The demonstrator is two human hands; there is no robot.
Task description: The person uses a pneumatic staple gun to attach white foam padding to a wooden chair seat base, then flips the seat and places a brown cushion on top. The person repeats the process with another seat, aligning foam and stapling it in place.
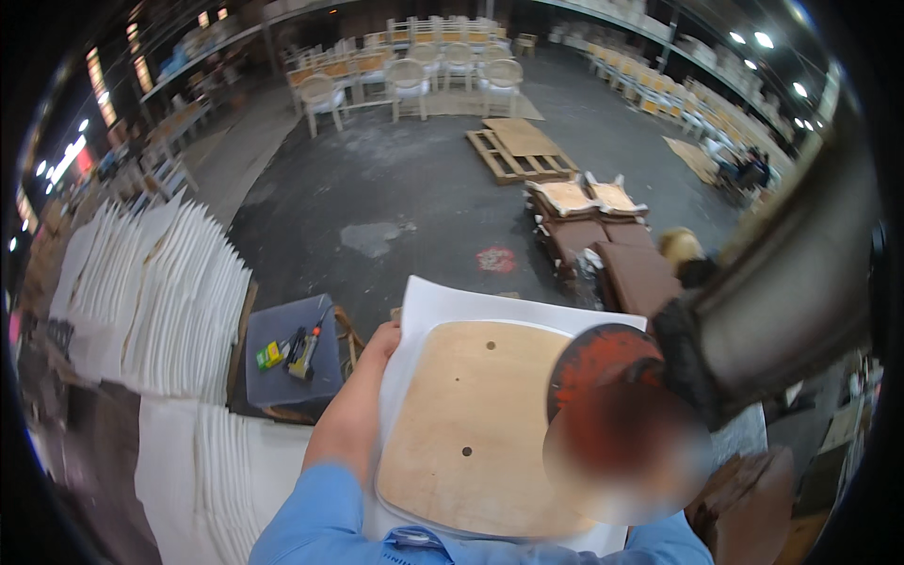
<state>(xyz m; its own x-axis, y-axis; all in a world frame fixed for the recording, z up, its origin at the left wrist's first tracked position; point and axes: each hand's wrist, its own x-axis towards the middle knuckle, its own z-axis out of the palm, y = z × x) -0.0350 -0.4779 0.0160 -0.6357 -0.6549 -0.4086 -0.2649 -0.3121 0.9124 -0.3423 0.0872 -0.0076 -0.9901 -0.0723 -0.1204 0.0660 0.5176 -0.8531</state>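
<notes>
The left hand [384, 337] grasps the upper left edge of a white foam sheet [443, 303], fingers curled over the rim. The left forearm runs up from a blue sleeve [315, 518] at the lower edge of the view. A rounded-square plywood seat board [471, 424] lies on the foam sheet, just to the right of the left hand and touching the sheet beneath it. Two small holes show in the board's face.

The right hand is not identifiable; its state cannot be told. To the right of the board, a blurred patch and a round orange-red disc [598, 358] overlap the board's right edge. A thick dark and grey cylindrical body [782, 292] extends from the disc toward the upper right.

To the left of the left hand, a small grey-topped table [282, 386] carries a hand tool [303, 353] and a small green and yellow object [270, 355]. Further left, stacks of white foam sheets [169, 292] stand in rows.

Beyond the hand, across the dark floor, lie a wooden pallet [518, 151], a stack of brown cushioned seats [612, 245], and rows of chairs [414, 75] at the far wall.
</notes>
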